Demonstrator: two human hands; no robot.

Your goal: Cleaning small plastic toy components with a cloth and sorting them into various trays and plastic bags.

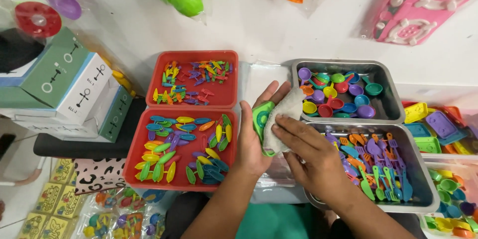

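A green toy piece (pixel 261 117) is gripped in the left hand (pixel 253 137) and wiped with a white cloth (pixel 282 119) pressed by the right hand (pixel 311 157); firm, steady rubbing is judged needed.

The scene was brightly and evenly lit from above, with colours vivid. Soft, short shadows lay under the hands (pixel 279 139) and beside the red trays (pixel 191 55). The steel trays (pixel 383 70) showed faint glare on their rims. Plastic bags near the top edge glinted, and straight lines bowed slightly toward the corners
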